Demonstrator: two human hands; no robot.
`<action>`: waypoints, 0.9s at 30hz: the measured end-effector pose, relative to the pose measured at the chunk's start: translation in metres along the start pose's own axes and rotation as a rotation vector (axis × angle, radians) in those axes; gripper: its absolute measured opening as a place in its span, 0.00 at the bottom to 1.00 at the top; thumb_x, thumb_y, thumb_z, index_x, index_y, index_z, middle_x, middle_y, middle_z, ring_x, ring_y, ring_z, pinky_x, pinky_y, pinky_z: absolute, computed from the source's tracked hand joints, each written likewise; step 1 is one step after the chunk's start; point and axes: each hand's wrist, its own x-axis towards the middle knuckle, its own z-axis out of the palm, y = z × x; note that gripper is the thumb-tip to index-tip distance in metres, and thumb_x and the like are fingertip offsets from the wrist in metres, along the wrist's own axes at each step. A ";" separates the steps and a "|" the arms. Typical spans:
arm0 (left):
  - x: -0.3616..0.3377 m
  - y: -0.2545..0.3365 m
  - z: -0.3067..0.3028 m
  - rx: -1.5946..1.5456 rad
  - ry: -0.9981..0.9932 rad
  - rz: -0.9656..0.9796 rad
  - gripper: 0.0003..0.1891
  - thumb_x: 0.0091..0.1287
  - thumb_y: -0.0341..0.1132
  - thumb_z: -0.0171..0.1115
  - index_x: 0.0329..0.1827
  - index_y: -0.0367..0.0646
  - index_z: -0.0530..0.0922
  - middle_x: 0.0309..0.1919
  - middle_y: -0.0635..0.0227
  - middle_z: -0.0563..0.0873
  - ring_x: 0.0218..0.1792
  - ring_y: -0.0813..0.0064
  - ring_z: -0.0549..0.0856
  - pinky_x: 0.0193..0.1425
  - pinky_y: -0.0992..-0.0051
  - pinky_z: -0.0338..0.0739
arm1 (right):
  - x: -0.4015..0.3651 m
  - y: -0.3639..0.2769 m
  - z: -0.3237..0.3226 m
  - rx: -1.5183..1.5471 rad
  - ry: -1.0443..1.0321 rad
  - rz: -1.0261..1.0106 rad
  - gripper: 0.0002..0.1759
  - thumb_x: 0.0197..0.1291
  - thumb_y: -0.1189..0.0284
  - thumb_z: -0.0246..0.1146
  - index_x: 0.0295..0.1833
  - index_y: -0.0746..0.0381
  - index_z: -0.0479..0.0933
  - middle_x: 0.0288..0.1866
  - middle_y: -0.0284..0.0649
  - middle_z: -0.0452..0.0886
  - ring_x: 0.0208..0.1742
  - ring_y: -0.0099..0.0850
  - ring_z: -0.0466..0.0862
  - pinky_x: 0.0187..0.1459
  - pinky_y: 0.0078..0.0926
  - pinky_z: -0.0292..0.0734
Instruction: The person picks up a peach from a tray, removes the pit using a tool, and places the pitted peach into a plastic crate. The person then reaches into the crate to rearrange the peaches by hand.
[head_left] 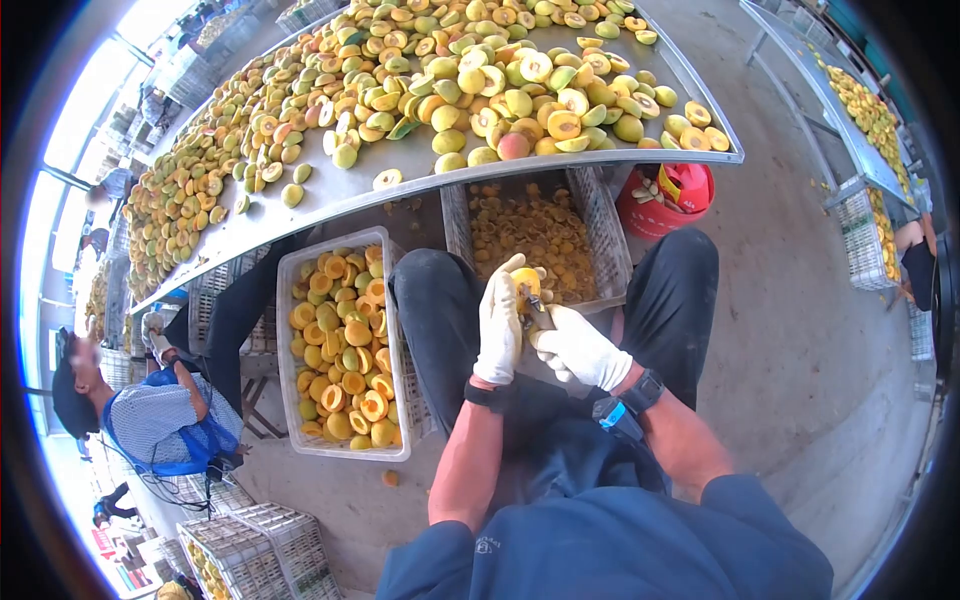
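My gloved left hand (500, 325) is closed around a yellow peach half (527, 281), its cut side toward me. In my gloved right hand (583, 348) is a small metal tool (538, 313), its end at the lower part of the peach; its exact shape is partly hidden by the fingers. Both hands are between my knees. Just beyond them, a plastic crate (605, 240) holds peach pits and scraps. To the left of my knee stands a white crate (368, 454) full of pitted peach halves.
A metal table (340, 190) piled with cut peaches (400, 85) spans the front. A red bucket (645, 215) stands beneath its right corner. At left sits another person (165, 410) in white gloves. Stacked crates (265, 550) stand lower left; another peach-covered table (860, 115) is at right.
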 end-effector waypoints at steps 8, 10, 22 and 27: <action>0.001 0.004 -0.005 0.172 0.018 -0.014 0.22 0.78 0.50 0.52 0.56 0.37 0.78 0.34 0.59 0.87 0.31 0.77 0.85 0.36 0.80 0.81 | -0.010 -0.003 0.008 0.143 -0.100 0.037 0.05 0.65 0.72 0.57 0.44 0.58 0.69 0.25 0.27 0.68 0.16 0.15 0.65 0.13 0.15 0.60; 0.001 0.005 -0.004 0.128 0.027 -0.002 0.22 0.77 0.50 0.53 0.50 0.37 0.80 0.28 0.59 0.87 0.24 0.77 0.84 0.29 0.81 0.80 | -0.011 -0.004 0.002 0.194 -0.164 0.074 0.04 0.66 0.71 0.57 0.43 0.58 0.70 0.25 0.26 0.67 0.16 0.14 0.64 0.13 0.14 0.59; 0.035 -0.011 -0.003 -0.256 0.139 -0.140 0.21 0.77 0.44 0.51 0.60 0.36 0.76 0.45 0.58 0.84 0.42 0.70 0.85 0.49 0.74 0.82 | 0.002 -0.008 -0.031 0.981 -0.627 0.019 0.11 0.68 0.75 0.56 0.53 0.66 0.72 0.28 0.30 0.70 0.15 0.13 0.61 0.13 0.12 0.59; 0.052 -0.012 -0.003 1.033 0.187 0.601 0.23 0.66 0.31 0.68 0.63 0.36 0.74 0.55 0.57 0.83 0.53 0.61 0.84 0.58 0.70 0.79 | 0.003 -0.021 -0.033 0.090 0.175 -0.159 0.13 0.66 0.72 0.58 0.55 0.61 0.70 0.30 0.28 0.71 0.21 0.15 0.68 0.19 0.16 0.66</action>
